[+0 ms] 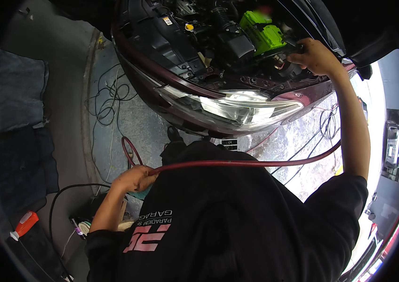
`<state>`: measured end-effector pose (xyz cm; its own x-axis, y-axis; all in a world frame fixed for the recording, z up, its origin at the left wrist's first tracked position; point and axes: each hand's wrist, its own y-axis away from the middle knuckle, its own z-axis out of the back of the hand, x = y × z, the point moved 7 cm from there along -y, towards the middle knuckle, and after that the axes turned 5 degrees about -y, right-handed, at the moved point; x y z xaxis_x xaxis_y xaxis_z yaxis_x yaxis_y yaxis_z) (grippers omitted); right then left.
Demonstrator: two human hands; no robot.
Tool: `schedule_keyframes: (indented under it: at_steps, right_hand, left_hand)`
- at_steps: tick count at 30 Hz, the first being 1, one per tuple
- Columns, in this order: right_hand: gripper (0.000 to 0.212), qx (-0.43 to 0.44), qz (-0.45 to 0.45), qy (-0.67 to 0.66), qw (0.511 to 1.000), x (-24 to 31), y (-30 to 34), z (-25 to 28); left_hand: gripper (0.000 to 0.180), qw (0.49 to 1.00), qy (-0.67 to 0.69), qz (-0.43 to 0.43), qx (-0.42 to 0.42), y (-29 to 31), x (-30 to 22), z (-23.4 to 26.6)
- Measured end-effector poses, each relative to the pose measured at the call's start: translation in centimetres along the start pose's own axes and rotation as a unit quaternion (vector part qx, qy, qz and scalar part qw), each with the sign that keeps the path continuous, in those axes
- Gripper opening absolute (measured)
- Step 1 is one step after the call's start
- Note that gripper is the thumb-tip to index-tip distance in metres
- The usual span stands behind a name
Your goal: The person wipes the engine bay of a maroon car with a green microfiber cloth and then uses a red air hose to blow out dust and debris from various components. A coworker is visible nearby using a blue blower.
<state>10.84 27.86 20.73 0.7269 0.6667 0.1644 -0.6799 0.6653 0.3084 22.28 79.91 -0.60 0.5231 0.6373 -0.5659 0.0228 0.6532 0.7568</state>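
Observation:
My left hand (134, 179), low on the left in front of my body, is closed round a red hose (227, 163). From there the hose runs across my front to the right and passes out of sight at my right forearm; a loop of it hangs beyond my left hand. My right hand (316, 57) reaches into the open engine bay of a dark red car, beside the bright green battery (266, 35). Its fingers are curled at a dark object I cannot make out, near a small brass-coloured fitting (278, 60).
The car's lit headlight (242, 107) and front bumper lie between me and the engine bay. Black cables (114, 96) coil on the floor at left. Dark cloths (15, 94) hang on the left, above an orange-handled tool (24, 223). More cables lie on the right.

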Motion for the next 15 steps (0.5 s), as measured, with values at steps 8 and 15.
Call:
schedule_keyframes:
  at_steps: [8,15]
  right_hand:
    - [0.041,0.022,0.01,0.05,0.998,4.2,-0.9,-1.8]
    - [0.048,-0.001,-0.053,-0.009,0.999,1.0,-1.6,-1.5]
  left_hand:
    - [0.041,0.999,0.014,-0.028,-0.022,1.0,2.9,2.7]
    - [0.047,0.999,-0.02,-0.039,0.001,1.1,3.6,3.5]
